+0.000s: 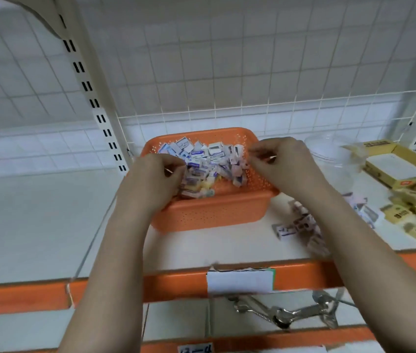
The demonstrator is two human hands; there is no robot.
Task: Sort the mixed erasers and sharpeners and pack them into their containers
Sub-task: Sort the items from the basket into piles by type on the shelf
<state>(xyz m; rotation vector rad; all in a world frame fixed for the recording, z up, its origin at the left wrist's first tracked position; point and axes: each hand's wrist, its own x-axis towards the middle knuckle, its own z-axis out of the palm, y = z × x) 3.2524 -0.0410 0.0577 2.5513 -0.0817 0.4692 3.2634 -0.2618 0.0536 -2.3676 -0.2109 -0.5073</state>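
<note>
Orange basket (209, 212): on shelf, holds mixed erasers and sharpeners (209, 159).
Left hand (151, 179): fingers curled into the pile, apparently pinching pieces.
Right hand (281, 161): over basket's right rim, fingertips pinched; contents blurred.

There is just one camera, worn on the person's head. It looks forward and down, from close up, at a white shelf (36, 225) and an orange basket (209, 212). Its wide view bends the edges.
</note>
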